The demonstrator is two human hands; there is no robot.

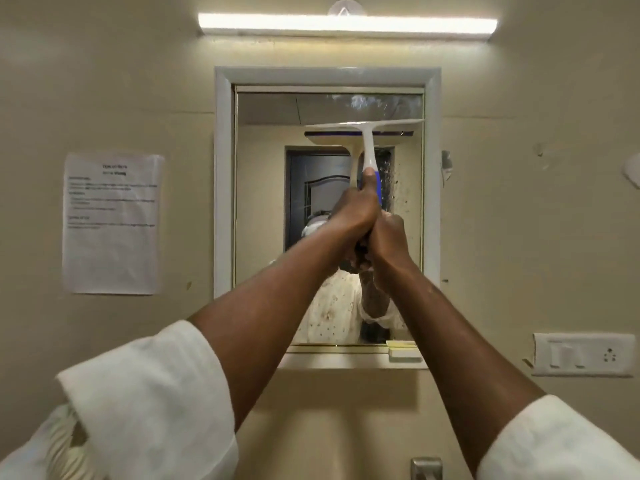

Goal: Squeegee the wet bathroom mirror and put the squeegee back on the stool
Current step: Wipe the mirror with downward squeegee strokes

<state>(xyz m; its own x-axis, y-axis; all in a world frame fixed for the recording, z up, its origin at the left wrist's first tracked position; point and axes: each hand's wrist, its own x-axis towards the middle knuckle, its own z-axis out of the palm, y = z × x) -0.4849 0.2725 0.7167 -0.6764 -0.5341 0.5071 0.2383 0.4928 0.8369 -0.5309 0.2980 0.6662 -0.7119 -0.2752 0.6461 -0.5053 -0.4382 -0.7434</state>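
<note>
Both hands wrapped tight round squeegee [367,147] handle, left hand [355,211] above right hand [388,242]. Blade sits high on mirror [263,202], right side, w/ drops below. Risks: uneven pressure leaves streaks; wet grip could slip; blade end may catch the frame [432,168]. Stool not in view.

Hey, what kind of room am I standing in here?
Most likely a small bathroom or washroom. A framed mirror hangs on the wall under a tube light, with what may be a soap bar on its ledge, and both hands grip a squeegee against the glass.
</note>
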